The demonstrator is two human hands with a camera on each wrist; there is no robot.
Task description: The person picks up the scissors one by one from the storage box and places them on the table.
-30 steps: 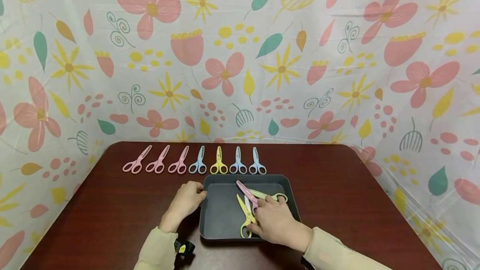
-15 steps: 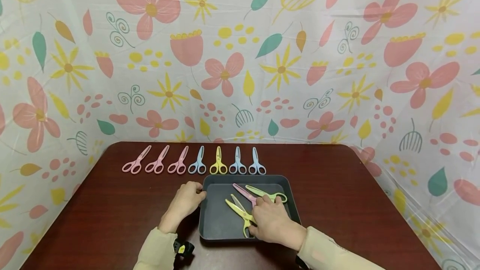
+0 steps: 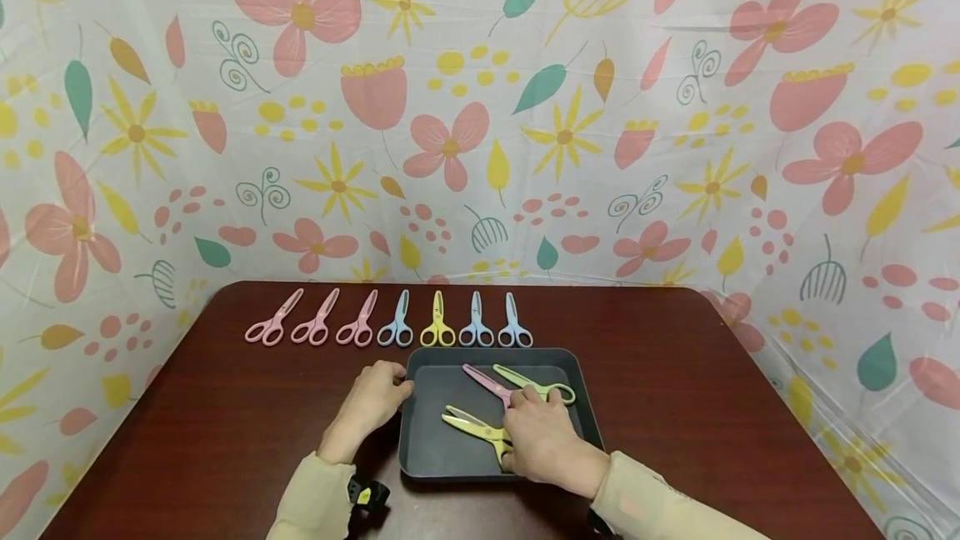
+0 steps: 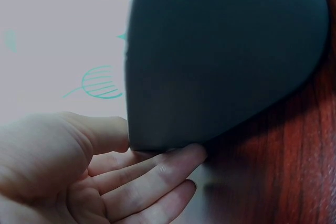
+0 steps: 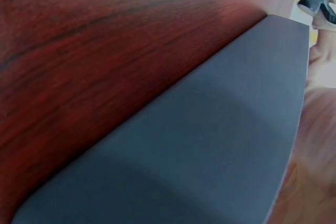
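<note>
My left hand (image 3: 377, 394) holds the left wall of a dark grey baking tray (image 3: 438, 440); in the left wrist view its thumb and fingers meet the tray's edge. Inside the tray, my right hand (image 3: 543, 440) covers the handles of yellow scissors (image 3: 480, 427), whose blades point left, slightly apart. Its thumb is at the yellow handle, while its other fingers are mostly hidden. Pink scissors (image 3: 486, 382) run under the same fingers, with their handles hidden. Light green scissors (image 3: 528, 382) lie just beyond them. The right wrist view shows mainly the tray's outer wall (image 5: 210, 129).
Behind the tray stands a row of scissors, tips pointing away: pink scissors (image 3: 275, 319) at the left, then blue scissors (image 3: 395, 323), yellow scissors (image 3: 437, 323) and more blue scissors (image 3: 514, 325). A flowered curtain (image 3: 480, 107) borders the dark red table (image 3: 675, 373).
The yellow scissors have swung from pointing away to pointing left. The pink scissors have shifted left, apart from the green pair. My right hand has moved slightly left; my left hand has stayed.
</note>
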